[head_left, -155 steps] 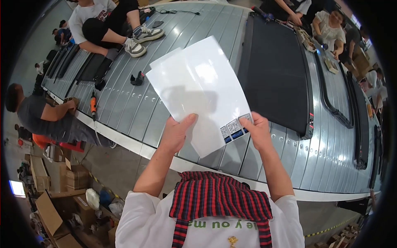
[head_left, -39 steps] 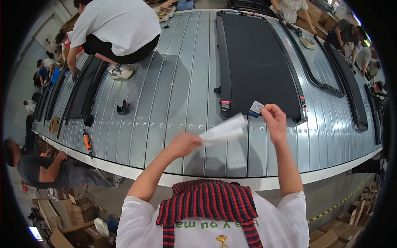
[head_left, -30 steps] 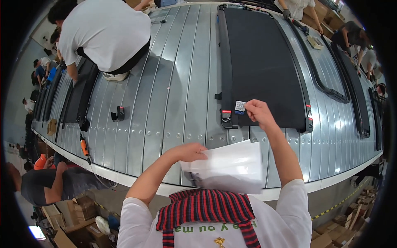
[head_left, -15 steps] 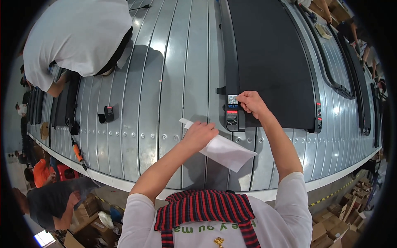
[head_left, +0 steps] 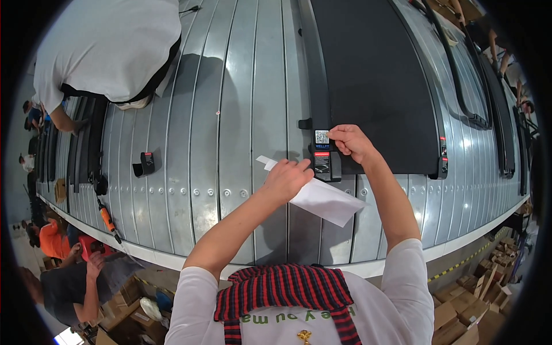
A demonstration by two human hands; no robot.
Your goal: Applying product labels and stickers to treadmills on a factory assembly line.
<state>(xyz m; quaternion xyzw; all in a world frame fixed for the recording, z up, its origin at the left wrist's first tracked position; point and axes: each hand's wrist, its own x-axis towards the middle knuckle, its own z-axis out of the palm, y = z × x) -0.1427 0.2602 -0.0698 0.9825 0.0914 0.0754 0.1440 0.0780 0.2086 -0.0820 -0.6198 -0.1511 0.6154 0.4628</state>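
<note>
Stretching across nearly the whole view is a wide surface of ribbed grey metal panels (head_left: 241,115), their seams running away from the person and a row of rivets crossing them near the front edge. Set on it is a large black treadmill deck (head_left: 374,75), with more dark frames (head_left: 489,103) curving along the right rim.

The right hand (head_left: 349,142) rests at the deck's near-left corner, fingertips pinched on a small square label (head_left: 322,137) that sits on the black corner housing (head_left: 326,164). The left hand (head_left: 286,180) is closed around a white sheet (head_left: 322,198), which hangs tilted just in front of that housing, over the metal panels, one corner poking up past the knuckles.

Farther left on the panels lie a small black part with a red mark (head_left: 144,164) and, near the front edge, an orange-handled tool (head_left: 107,221). Long black rails (head_left: 92,149) lie along the left side. A person in a white shirt (head_left: 109,52) crouches on the surface at the upper left.

Below the front edge the floor drops away: cardboard boxes (head_left: 477,305) are heaped at the lower right beside a yellow-and-black striped line (head_left: 460,264), and more boxes sit at the lower left, where other people (head_left: 75,276) sit or bend. More people show dimly at the far right rim.
</note>
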